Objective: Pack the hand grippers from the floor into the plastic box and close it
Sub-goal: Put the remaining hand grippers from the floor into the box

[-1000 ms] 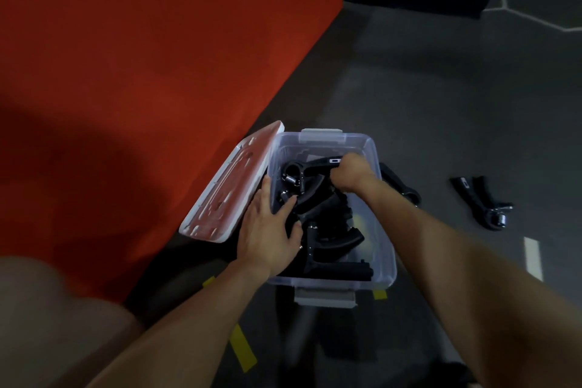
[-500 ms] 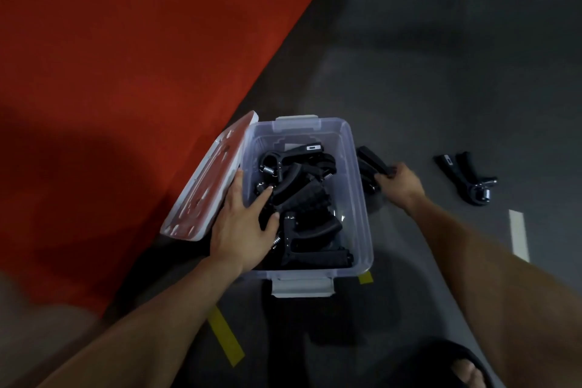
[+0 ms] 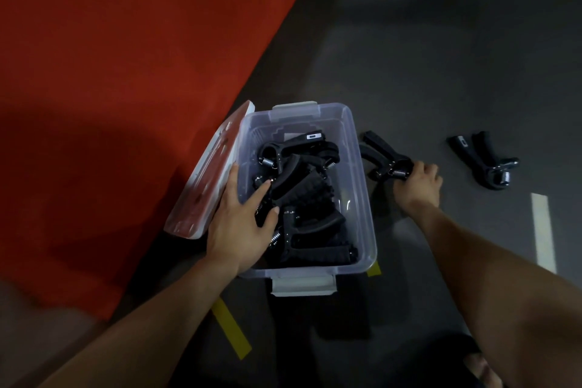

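Note:
The clear plastic box (image 3: 362, 198) stands open on the dark floor and holds several black hand grippers (image 3: 302, 195). Its lid (image 3: 208, 179) leans against the box's left side. My left hand (image 3: 242, 220) rests flat on the box's left rim, fingers spread over the grippers inside. Just right of the box, my right hand (image 3: 419, 181) grips the spring end of a black hand gripper (image 3: 381, 154) lying on the floor. Another black hand gripper (image 3: 485, 161) lies farther right on the floor, untouched.
A large red mat (image 3: 126, 72) fills the left side, right up against the lid. Yellow tape strips (image 3: 231, 327) mark the floor near the box, and a white tape strip (image 3: 543, 230) lies at the right. My foot (image 3: 478, 368) shows at the bottom edge.
My right hand left the inside of the box, moved right and took hold of the gripper on the floor beside it. My left hand stayed on the box rim.

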